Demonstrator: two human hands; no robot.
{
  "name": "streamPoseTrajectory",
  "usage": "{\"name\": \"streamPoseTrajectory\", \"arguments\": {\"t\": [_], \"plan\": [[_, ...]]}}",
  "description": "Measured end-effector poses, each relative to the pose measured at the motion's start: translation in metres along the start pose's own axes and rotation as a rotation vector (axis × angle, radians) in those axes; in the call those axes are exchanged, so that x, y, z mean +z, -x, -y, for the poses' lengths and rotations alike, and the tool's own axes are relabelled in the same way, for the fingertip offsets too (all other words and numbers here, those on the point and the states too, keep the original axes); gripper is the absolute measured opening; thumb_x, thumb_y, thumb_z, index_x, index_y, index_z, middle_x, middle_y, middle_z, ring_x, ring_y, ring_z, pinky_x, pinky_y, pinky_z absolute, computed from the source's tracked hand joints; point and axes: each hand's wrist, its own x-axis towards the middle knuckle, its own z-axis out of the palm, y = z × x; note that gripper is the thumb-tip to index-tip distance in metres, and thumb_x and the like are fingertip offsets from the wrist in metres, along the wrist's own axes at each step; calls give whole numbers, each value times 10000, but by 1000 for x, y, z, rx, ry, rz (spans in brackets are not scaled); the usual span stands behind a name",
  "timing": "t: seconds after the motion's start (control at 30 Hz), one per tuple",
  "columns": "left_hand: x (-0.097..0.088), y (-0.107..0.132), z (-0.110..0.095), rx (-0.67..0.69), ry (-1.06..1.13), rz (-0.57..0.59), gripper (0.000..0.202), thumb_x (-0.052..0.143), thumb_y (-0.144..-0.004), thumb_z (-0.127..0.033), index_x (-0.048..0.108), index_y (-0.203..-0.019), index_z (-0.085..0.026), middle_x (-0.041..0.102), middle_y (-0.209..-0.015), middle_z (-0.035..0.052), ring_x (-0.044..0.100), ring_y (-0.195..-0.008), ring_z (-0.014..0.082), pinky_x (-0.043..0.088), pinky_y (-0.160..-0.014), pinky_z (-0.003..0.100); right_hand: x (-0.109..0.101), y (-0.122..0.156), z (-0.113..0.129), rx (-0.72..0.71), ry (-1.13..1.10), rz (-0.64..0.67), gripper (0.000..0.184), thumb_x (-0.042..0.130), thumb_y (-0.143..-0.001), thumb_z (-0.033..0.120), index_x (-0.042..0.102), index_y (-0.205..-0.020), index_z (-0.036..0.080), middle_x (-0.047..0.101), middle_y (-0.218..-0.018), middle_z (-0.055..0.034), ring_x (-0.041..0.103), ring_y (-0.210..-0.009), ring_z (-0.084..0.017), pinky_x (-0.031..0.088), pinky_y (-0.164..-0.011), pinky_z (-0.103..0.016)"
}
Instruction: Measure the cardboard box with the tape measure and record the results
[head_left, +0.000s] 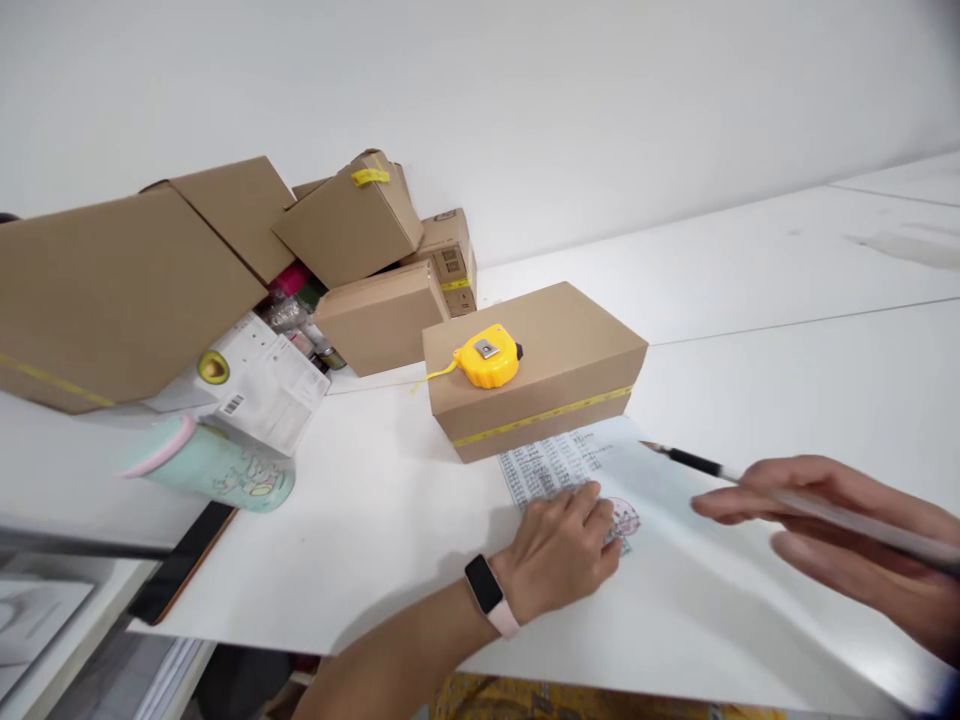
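My left hand [566,550], with a pink-banded watch [486,590] on its wrist, rests on a sheet of paper [547,465] covered with rows of writing and a reddish round mark. Its fingers lie over the page, holding nothing. To the right, my right hand [840,520] grips a pen [697,461] with a black grip and a pale barrel; the tip points left, above the sheet. Just beyond the paper sits a closed cardboard box [540,390] with yellow tape along its side. On top of it lies a yellow tape measure [491,358].
Several cardboard boxes [352,225] are piled at the back left, a large one [112,290] among them. A mint cup [217,465] with a pink rim is in front of a white printed package [277,390]. A flat black object [187,565] lies at the table's left edge.
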Motion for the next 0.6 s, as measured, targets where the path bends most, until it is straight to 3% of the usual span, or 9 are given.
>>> {"name": "streamPoseTrajectory", "arguments": {"t": [0.07,0.13,0.23,0.3,0.33,0.47,0.53,0.6], "plan": [[5,4,-3,-59,-22,181,450,562,-922,-410,539,-1267,-122,561,-1402,148,693,-969,262,612,-655,395,9,-16,9,96,-127,124,355,587,-843,629,615,-786,280,729,-760,-72,682,-727,-255,564,-680,-363],[3,5,-2,-60,-37,280,536,537,-936,-455,471,-1349,-120,482,-1480,156,696,-965,280,617,-666,438,23,-33,14,177,-218,217,477,458,-904,659,574,-691,248,653,-650,-52,614,-637,-212,546,-680,-372],[-4,3,2,-36,-39,342,539,525,-941,-451,455,-1361,-121,436,-1515,164,708,-912,278,615,-664,451,43,-56,14,254,-422,367,585,315,-934,698,655,-961,223,688,-748,-77,645,-741,-234,543,-793,-438],[-6,3,4,-31,-25,348,501,534,-932,-448,490,-1317,-131,454,-1502,154,708,-908,272,615,-663,442,54,-69,9,306,-527,492,592,432,-901,695,651,-1144,202,729,-938,-123,672,-920,-270,527,-878,-468],[-6,4,4,-28,-15,347,473,532,-931,-447,511,-1289,-138,473,-1488,144,706,-916,271,616,-661,437,59,-73,6,330,-542,526,559,528,-872,668,664,-1138,196,729,-982,-128,669,-957,-271,527,-883,-455],[0,8,4,-23,-16,308,405,528,-929,-429,555,-1213,-143,535,-1431,122,706,-865,260,612,-608,419,78,-73,-9,356,-461,435,361,710,-797,547,632,-792,195,627,-680,1,587,-641,-145,506,-598,-289],[3,10,3,-22,-36,264,403,529,-930,-409,553,-1214,-125,543,-1418,140,703,-816,243,604,-580,398,86,-67,-15,328,-415,358,364,704,-803,538,582,-760,199,552,-624,34,510,-563,-111,440,-508,-247],[5,12,3,-19,-38,227,406,523,-935,-401,545,-1226,-119,542,-1413,148,697,-803,229,599,-568,381,91,-62,-19,323,-406,332,350,725,-788,520,600,-845,197,597,-704,13,542,-607,-122,458,-528,-255]]}}
